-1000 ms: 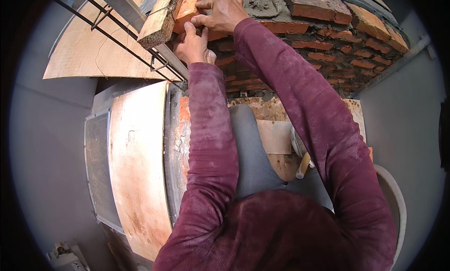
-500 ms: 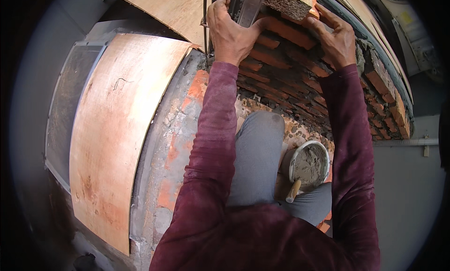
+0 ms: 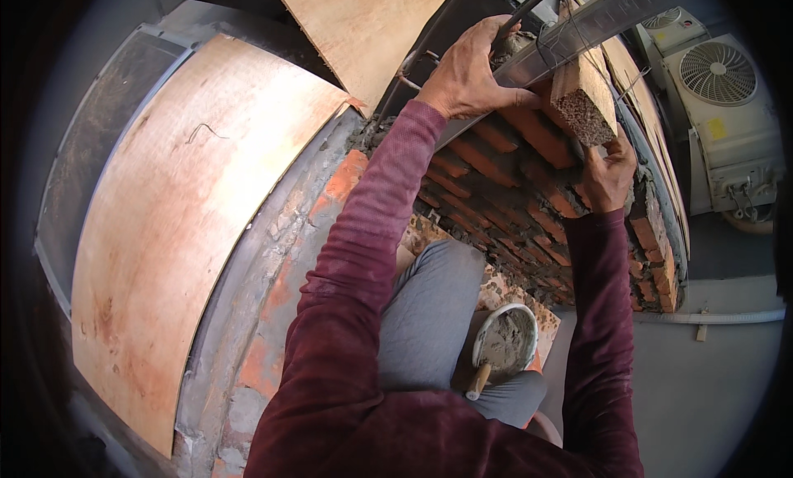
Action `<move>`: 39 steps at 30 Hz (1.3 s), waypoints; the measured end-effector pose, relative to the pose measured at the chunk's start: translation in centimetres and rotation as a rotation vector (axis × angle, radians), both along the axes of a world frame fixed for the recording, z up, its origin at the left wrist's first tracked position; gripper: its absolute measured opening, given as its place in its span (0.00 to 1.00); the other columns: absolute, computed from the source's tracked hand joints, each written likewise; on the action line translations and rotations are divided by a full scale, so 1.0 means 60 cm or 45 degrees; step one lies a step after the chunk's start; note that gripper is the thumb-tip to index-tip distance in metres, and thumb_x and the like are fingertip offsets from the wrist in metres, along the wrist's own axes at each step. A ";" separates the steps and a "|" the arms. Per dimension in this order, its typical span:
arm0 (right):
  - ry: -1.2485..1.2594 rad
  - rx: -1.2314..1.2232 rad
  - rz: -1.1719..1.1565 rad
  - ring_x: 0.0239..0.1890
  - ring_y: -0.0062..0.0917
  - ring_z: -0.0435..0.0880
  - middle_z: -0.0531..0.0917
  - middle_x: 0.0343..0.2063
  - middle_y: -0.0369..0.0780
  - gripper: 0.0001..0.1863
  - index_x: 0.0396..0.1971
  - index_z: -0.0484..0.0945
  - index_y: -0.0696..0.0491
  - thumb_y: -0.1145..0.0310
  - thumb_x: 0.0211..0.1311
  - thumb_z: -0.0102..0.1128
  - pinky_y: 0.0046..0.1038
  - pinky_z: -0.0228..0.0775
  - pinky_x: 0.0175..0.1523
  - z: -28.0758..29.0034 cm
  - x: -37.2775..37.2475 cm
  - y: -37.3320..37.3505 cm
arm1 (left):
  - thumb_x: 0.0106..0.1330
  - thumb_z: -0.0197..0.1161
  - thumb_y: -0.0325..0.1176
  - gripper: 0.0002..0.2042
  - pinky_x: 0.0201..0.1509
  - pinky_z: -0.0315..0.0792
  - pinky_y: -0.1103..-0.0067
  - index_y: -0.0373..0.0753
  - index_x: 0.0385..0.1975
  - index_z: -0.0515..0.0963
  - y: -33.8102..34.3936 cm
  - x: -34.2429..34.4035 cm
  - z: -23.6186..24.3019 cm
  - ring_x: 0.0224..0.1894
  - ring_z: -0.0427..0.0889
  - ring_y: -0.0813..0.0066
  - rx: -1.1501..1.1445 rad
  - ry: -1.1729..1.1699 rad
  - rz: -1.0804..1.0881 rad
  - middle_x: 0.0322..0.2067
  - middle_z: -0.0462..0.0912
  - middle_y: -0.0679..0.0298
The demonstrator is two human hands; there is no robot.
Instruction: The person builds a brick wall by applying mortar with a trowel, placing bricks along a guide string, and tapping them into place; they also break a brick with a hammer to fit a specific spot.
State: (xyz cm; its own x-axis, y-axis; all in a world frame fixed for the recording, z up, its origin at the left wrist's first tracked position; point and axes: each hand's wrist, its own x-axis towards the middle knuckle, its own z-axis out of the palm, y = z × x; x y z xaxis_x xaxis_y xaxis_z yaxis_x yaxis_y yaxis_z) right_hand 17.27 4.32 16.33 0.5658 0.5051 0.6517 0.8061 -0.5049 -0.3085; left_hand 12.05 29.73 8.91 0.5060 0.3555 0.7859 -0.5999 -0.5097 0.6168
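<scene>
My left hand (image 3: 472, 75) reaches over a flat metal bar (image 3: 588, 33) at the top of a brick wall (image 3: 504, 160); its fingers curl over the far side beside a dark rod (image 3: 529, 5). The left thumb stretches along the near side to a brick (image 3: 545, 96) under the bar. My right hand (image 3: 610, 176) is bent round that brick's right side, just below the cut end of a timber piece (image 3: 585, 114); the timber and fingers hide most of the brick there. Thin wire is looped round bar and timber.
A round bucket of grey mortar (image 3: 505, 342) with a wooden-handled tool (image 3: 479, 380) stands by my bent knee (image 3: 438, 313). Plywood sheets (image 3: 190, 214) lie left and ahead. Outdoor fan units (image 3: 717, 73) stand at the far right. A white pipe (image 3: 727, 318) runs along the right.
The view has swung to the right, bringing the fan units and more of the bar into sight. My right hand has shifted from beside the timber's end to beneath it. The left stays at the bar.
</scene>
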 end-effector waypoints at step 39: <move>-0.123 -0.054 -0.012 0.35 0.34 0.89 0.88 0.31 0.46 0.15 0.43 0.84 0.56 0.67 0.56 0.64 0.43 0.60 0.71 0.005 -0.001 0.045 | 0.70 0.59 0.54 0.40 0.71 0.57 0.72 0.36 0.72 0.53 0.028 0.048 -0.004 0.69 0.62 0.69 -0.469 -0.060 -0.963 0.67 0.64 0.58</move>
State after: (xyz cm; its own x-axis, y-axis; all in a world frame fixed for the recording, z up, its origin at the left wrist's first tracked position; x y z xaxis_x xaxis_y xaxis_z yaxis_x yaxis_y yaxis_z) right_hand 17.21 7.02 16.61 0.5063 0.5284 0.6815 0.8261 -0.5240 -0.2074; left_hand 14.91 31.41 8.66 0.6808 0.1718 0.7120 -0.7277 0.2692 0.6309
